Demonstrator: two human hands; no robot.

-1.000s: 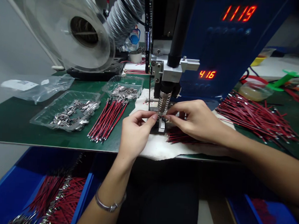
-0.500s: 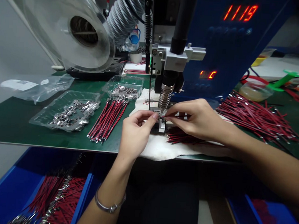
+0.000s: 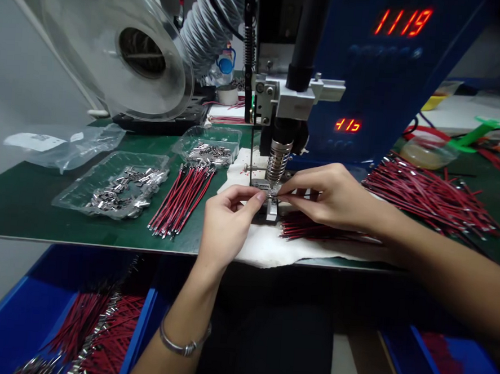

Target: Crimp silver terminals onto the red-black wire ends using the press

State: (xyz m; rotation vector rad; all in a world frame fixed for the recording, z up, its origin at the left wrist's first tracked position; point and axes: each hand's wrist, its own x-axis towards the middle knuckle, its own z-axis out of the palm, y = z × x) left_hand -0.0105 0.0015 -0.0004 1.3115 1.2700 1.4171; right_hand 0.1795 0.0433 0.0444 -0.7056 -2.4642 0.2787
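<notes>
Both hands meet at the small metal fixture (image 3: pixel 271 210) under the machine's ribbed tip (image 3: pixel 277 160). My left hand (image 3: pixel 224 225) pinches thumb and forefinger on a small piece at the fixture's left side; the piece is too small to name. My right hand (image 3: pixel 332 197) pinches from the right, fingers closed on a thin wire end that I can barely make out. A bunch of red wires (image 3: pixel 304 230) lies on the white cloth (image 3: pixel 267 247) just under my right hand.
Red wire bundle (image 3: pixel 181 200) and two clear trays of metal terminals (image 3: pixel 114 187) (image 3: pixel 210 150) lie left on the green mat. A large wire pile (image 3: pixel 431 195) sits right. A clear reel (image 3: pixel 115 43) stands back left. Blue bins (image 3: pixel 34 315) hold finished wires below.
The machine head rose from its lowered position one second ago. The lower red display changed its reading. Both hands stayed pinched at the fixture.
</notes>
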